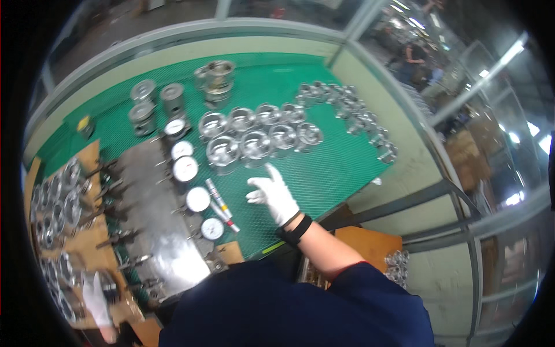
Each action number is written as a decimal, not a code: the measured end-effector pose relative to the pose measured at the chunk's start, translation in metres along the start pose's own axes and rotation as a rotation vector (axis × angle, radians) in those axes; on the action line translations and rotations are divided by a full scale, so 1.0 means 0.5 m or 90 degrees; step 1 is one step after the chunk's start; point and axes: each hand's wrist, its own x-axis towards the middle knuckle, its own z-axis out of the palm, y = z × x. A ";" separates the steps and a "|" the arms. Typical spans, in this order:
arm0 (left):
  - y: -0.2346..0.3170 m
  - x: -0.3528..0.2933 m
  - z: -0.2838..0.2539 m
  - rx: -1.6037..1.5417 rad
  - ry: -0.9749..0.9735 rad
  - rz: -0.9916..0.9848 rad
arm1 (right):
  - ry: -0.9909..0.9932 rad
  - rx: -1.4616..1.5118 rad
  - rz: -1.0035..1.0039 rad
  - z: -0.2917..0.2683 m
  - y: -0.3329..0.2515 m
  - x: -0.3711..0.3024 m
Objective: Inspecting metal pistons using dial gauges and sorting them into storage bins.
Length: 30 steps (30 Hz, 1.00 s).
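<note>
My right hand (pixel 272 195), in a white glove, hovers over the green mat (pixel 324 168) with fingers spread and nothing in it. Beyond its fingertips stand two rows of shiny metal pistons (pixel 256 144), open ends up. At the far left, my gloved left hand (pixel 96 298) is wrapped against the side of a metal piston (pixel 108 284) above the cardboard; its fingers are slightly blurred. Several white-faced dial gauges (pixel 198 199) line the right edge of a flat metal plate (pixel 153 222). Marker-like sticks (pixel 220 203) lie between the gauges and my right hand.
More pistons (pixel 56 214) stand on cardboard (pixel 89 159) at the left. Taller metal cylinders (pixel 172 99) are at the back, beside a small yellow-topped object (pixel 85 126). Small metal parts (pixel 361 118) curve along the right side. A low pale wall (pixel 404 150) bounds the bench.
</note>
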 end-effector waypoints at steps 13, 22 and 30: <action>0.276 -0.106 0.113 0.089 -0.106 0.586 | -0.430 -0.363 -0.357 0.361 0.071 -0.247; 0.354 -0.143 0.199 -0.123 -0.347 0.143 | -0.329 -0.732 -0.485 0.365 0.041 -0.245; 0.343 -0.127 0.275 0.084 -0.113 0.549 | -0.281 -0.842 -0.400 0.405 0.071 -0.238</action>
